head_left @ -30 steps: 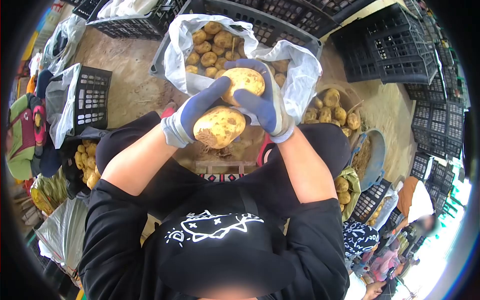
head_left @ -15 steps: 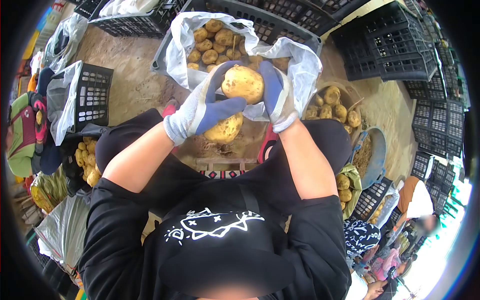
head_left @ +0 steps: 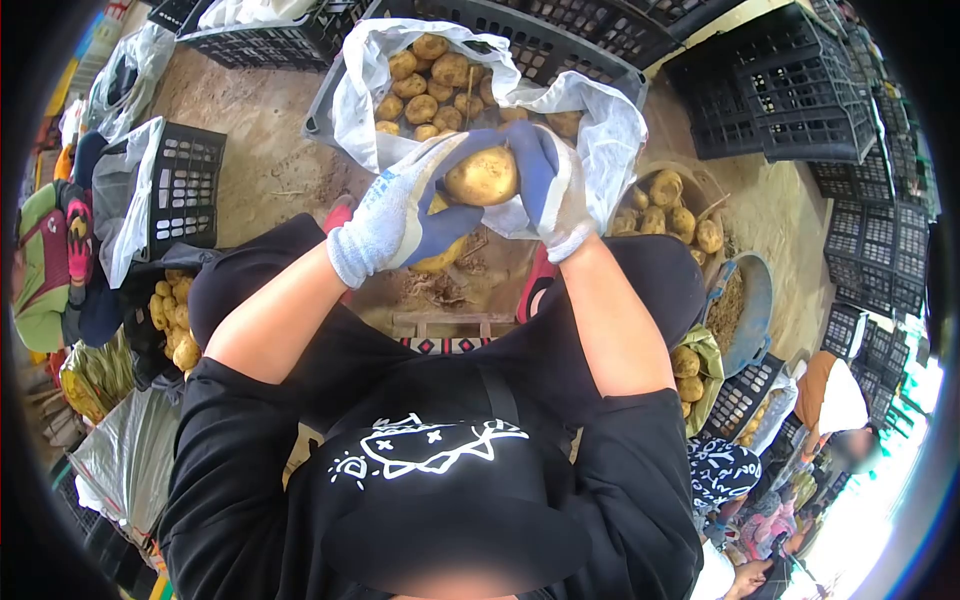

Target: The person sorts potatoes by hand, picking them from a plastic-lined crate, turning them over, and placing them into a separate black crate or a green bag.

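Both my hands wear grey-and-blue gloves. A yellow potato [head_left: 482,177] is held between them, in front of the lined crate. My left hand [head_left: 415,205] wraps its left side, with the thumb beneath it. On the right side, the fingers of my right hand [head_left: 550,185] press against the same potato. A second potato [head_left: 440,258] shows below my left hand, partly hidden by it; what supports it cannot be made out. Beyond my hands, many smaller potatoes [head_left: 450,70] lie in a crate lined with a white bag [head_left: 360,90].
At right stand a basket of potatoes [head_left: 681,225], a blue tub [head_left: 750,345] and stacked black crates [head_left: 770,90]. Left are a black crate [head_left: 187,190], more potatoes [head_left: 180,325] and a person in green [head_left: 45,265]. Other people are at lower right.
The held potato has shifted and turned slightly between my hands. My left hand has rolled inward, and my right hand has moved a little left. The lower potato is more covered.
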A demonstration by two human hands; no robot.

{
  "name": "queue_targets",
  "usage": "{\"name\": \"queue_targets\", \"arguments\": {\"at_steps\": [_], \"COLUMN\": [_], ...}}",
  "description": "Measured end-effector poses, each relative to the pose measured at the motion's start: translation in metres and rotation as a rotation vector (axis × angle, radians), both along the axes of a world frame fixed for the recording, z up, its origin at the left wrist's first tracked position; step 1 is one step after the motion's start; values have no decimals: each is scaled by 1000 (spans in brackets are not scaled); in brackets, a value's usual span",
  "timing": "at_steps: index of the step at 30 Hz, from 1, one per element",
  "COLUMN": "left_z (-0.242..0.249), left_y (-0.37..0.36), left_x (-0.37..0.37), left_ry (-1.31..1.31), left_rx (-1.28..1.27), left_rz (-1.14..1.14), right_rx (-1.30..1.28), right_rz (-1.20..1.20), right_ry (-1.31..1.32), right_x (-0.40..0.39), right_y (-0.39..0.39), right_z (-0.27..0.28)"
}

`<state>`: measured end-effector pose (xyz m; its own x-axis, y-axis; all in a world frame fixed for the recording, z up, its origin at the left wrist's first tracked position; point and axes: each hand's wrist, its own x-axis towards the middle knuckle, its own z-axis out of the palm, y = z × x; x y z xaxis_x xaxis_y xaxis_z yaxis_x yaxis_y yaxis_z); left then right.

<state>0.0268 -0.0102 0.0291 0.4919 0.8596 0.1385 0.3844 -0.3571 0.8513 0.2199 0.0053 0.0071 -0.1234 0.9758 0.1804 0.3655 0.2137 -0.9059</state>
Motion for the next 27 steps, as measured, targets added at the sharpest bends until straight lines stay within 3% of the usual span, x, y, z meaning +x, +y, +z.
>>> {"name": "queue_targets", "arguments": {"at_steps": [1, 4, 5, 6, 7, 8, 9, 10, 12, 16, 18, 21, 22, 23, 24, 26, 27], "left_z": [3, 6, 8, 9, 10, 10, 10, 9, 4, 6, 3, -1, 0, 1, 2, 5, 4], "left_y": [1, 3, 3, 2, 1, 2, 2, 2, 3, 4, 6, 6, 4, 4, 5, 7, 6], "left_x": [0, -2, -1, 1, 3, 5, 6, 7, 5, 4, 2, 1, 4, 6, 6, 5, 5], "left_ry": [-40, 26, 27, -57, -142, -144, -238, -332, -408, -339, -292, -276, -364, -453, -454, -525, -527], "left_rx": [9, -4, -3, -239, -473, -472, -559, -645, -704, -545, -464, -450, -582, -712, -711, -797, -796], "left_rz": [11, -1, -4, 27, 60, 60, 76, 93, 73, 55, 54, -37, -46, -52, -52, -129, -125], "right_rx": [-469, -585, -587, -586, -378, -169, -254, -63, -375, -350, 0, -121, -177, 27, 29, -73, 398], "right_rz": [-12, 52, 18, 14, -65, -137, -153, -101, -192, -175, -79, -132, -138, -88, -88, -170, -27], "right_ry": [429, 291, 355, 357, 130, -97, 259, 183, 442, 460, -79, -14, 10, -115, -116, 199, -253], "right_x": [2, -2, -4, -5, -7, -8, -3, 2, 3, 1, -9, -7, -3, 4, 6, 8, 15], "right_y": [-1, -5, -8, -10, -11, -11, -6, -5, -1, -5, -13, -15, -12, -9, -8, -6, -2], "right_z": [8, 15, 17, 18, 19, 19, 5, -1, 9, 13, 21, 19, 20, 4, 0, -3, 3]}}
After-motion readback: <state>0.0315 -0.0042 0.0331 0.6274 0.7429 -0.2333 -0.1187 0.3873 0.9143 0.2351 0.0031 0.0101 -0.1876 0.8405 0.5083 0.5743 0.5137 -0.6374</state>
